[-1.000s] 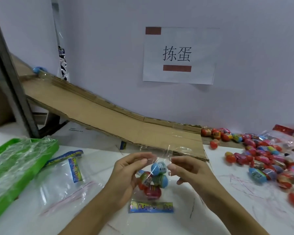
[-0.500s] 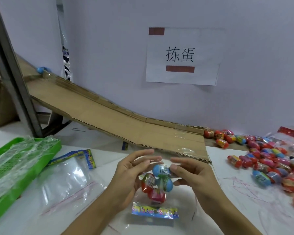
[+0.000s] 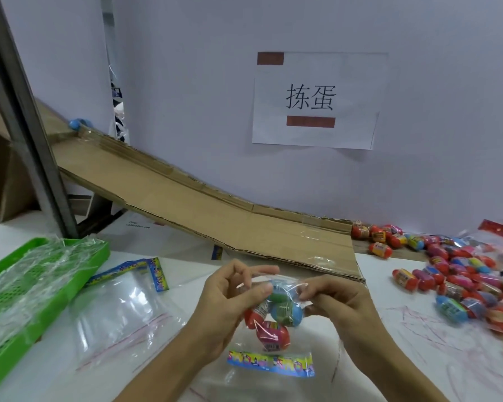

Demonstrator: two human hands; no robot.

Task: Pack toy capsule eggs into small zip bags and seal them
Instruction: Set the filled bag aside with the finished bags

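four capsule eggs (image 3: 276, 314) sit in the zip bag (image 3: 270, 338) you hold above the table's near edge. your left hand (image 3: 230, 309) and right hand (image 3: 337, 306) pinch its mouth; sealing seems underway, so press along the strip next.

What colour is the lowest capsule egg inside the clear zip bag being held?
Red, with a multicoloured label band: the lowest capsule egg in the clear zip bag, head view.

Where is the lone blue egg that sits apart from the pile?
Head view, upper left: the blue egg rests at the top of the cardboard ramp, against the wall.
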